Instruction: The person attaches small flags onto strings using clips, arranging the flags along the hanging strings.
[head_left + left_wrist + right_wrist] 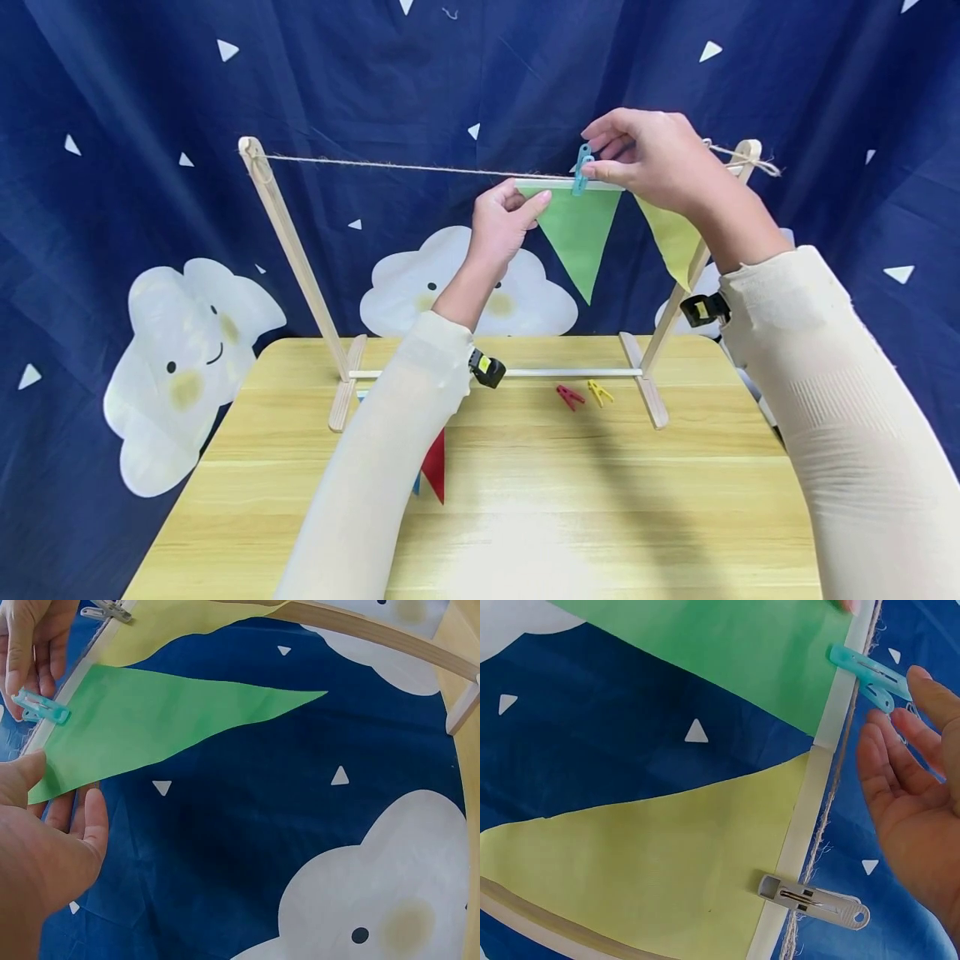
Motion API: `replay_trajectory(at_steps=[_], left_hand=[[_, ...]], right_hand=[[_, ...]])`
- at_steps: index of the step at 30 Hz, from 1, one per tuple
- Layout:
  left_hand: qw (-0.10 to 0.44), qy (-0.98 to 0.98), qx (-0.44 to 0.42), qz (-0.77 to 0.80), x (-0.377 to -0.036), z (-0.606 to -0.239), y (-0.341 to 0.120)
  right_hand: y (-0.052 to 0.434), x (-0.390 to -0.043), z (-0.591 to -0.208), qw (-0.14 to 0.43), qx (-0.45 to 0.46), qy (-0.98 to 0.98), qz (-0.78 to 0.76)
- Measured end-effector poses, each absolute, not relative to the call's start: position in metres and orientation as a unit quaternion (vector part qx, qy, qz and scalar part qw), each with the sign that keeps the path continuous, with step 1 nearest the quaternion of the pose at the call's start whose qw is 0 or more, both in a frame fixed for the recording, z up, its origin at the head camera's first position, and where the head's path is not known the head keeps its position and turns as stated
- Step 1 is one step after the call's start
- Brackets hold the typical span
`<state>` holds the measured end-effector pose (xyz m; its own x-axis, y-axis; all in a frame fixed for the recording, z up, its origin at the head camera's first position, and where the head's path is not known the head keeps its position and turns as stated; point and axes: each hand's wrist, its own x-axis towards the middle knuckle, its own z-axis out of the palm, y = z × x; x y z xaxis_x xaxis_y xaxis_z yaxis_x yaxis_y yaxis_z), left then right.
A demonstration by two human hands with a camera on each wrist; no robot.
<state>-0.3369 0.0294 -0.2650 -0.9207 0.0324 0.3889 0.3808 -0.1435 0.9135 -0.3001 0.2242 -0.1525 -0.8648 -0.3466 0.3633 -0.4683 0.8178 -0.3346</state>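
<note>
A green pennant (pixel 580 237) hangs along a twine line (pixel 390 166), its white top band against the twine. My left hand (pixel 498 223) pinches the pennant's upper left corner, thumb in front and fingers behind. A light blue clothespin (pixel 866 671) clips the band to the twine. Around its handle ends, my right hand (pixel 663 158) has its fingers spread loosely, with the thumb tip right at one handle. To the right hangs a yellow pennant (pixel 667 877), fastened by a grey clothespin (pixel 814 901) and partly behind my right arm in the head view.
Wooden posts (pixel 296 250) hold up the twine, joined by a low white rod (pixel 570 372). On the table (pixel 525 475) lie a red clothespin (pixel 570 397) and a yellow clothespin (pixel 598 392). A red pennant (pixel 435 471) and a blue piece show beside my left sleeve.
</note>
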Motion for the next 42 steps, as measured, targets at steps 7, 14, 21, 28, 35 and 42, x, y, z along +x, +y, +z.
replay_trajectory(at_steps=[7,14,21,28,35,42], left_hand=[[0.126,-0.652,-0.155,-0.732,-0.335,-0.269,0.025],[0.121,-0.646,-0.154,-0.738,-0.332,-0.277,0.014],[0.116,-0.629,-0.173,-0.749,-0.323,-0.287,0.002],[0.114,-0.623,-0.195,-0.749,-0.309,-0.294,-0.007],[0.114,-0.641,-0.212,-0.729,-0.297,-0.303,-0.018],[0.119,-0.659,-0.218,-0.71,-0.285,-0.313,-0.034]], right_hand=[[0.228,-0.294,-0.155,0.156,0.225,-0.935,0.225],[0.232,-0.286,-0.167,0.166,0.228,-0.914,0.292],[0.242,-0.274,-0.182,0.187,0.229,-0.883,0.366],[0.252,-0.261,-0.199,0.215,0.255,-0.839,0.43],[0.259,-0.246,-0.221,0.234,0.284,-0.778,0.509],[0.264,-0.237,-0.258,0.247,0.323,-0.694,0.593]])
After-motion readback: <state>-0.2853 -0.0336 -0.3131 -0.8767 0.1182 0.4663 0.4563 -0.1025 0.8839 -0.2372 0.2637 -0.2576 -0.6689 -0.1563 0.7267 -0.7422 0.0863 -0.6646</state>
